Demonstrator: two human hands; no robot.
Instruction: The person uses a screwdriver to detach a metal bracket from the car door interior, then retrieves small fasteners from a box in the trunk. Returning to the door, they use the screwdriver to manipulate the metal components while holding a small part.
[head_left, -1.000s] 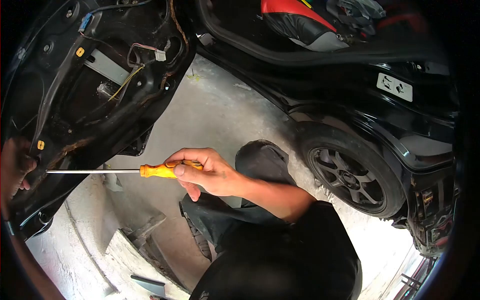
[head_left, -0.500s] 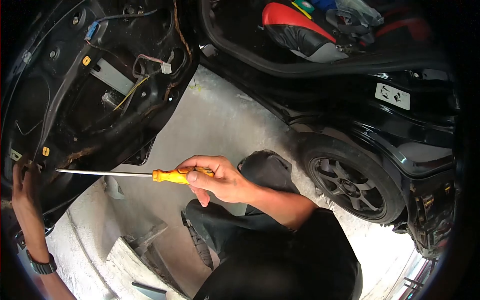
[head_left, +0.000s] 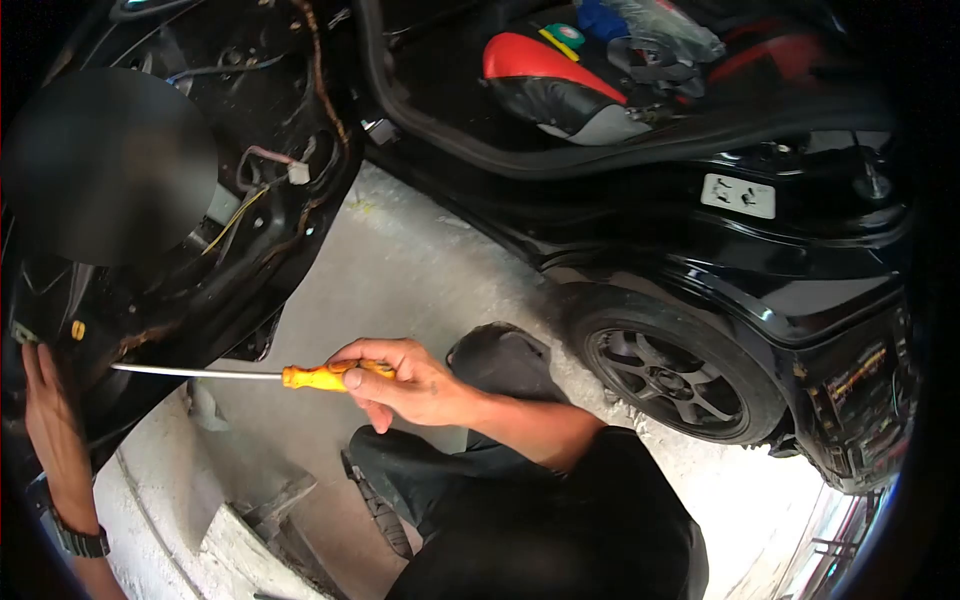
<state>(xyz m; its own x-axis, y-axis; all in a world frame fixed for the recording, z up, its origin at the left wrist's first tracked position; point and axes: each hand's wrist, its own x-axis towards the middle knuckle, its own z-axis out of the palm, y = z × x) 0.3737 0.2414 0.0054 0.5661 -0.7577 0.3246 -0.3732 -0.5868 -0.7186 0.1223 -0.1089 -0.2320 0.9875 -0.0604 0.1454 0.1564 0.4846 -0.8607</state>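
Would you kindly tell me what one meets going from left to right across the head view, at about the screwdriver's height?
Left hand → screwdriver shaft → right hand → car wheel.

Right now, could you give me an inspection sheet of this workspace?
Surface: grey floor, pale patches.
Things in hand: screwdriver with yellow handle and metal shaft, pointing toward the black car door; the door has brown streaks, and a round blur hides part.
Clutter: crumpled clear plastic beside a red-and-black seat.
Hands: right hand grips the screwdriver; left hand is at the door, its grip unclear.
Cables: thin yellow wire and white connector exposed on the door.
Surroundings: black car body, dark spoked wheel.
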